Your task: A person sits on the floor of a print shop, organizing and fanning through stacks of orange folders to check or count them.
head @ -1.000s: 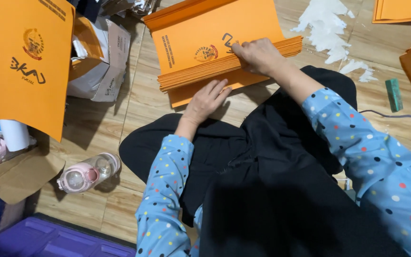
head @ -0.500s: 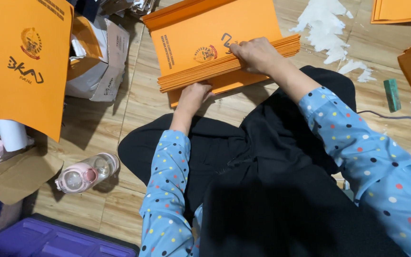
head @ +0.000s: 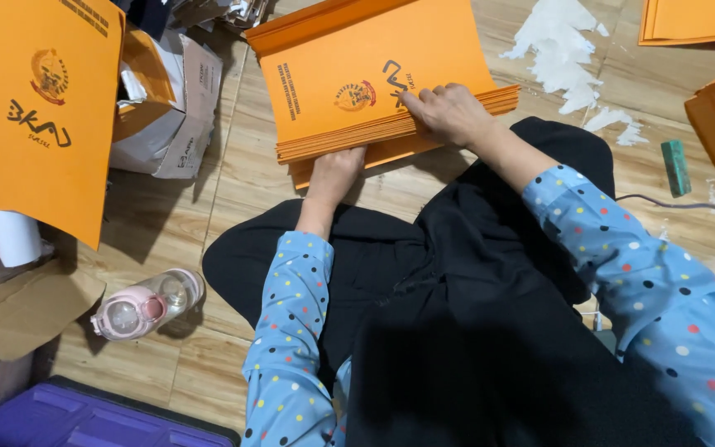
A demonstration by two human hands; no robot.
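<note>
- The person sits cross-legged on the wooden floor, in a blue dotted top and dark clothing, with a stack of orange folders lying flat in front of the knees, at twelve o'clock from the lap.
- The right hand rests palm-down on the top folder near its front right corner, fingers spread and flat; it presses rather than grasps, closed around nothing.
- The left hand is tucked at the stack's near edge, at about seven o'clock from the right hand. Its fingertips disappear under or against the lower folders, so I cannot tell whether it pinches them or only props them.
- The folders look like thin card: light singly, fairly weighty as a pile, stiff enough to stay flat but easy to crease at a corner. Smooth faces probably let them slide over each other, so the pile would fan out if tipped.
- A sensible hold, to my eye, is on the long near edge with both hands, thumbs on top and fingers beneath, squeezing the layers together.
- At nine o'clock, well apart, a cardboard box stands beside a big orange sheet.
- At about eight o'clock a pink-lidded bottle lies on its side.
- White paper scraps lie at one o'clock; a small green block sits at three.
</note>
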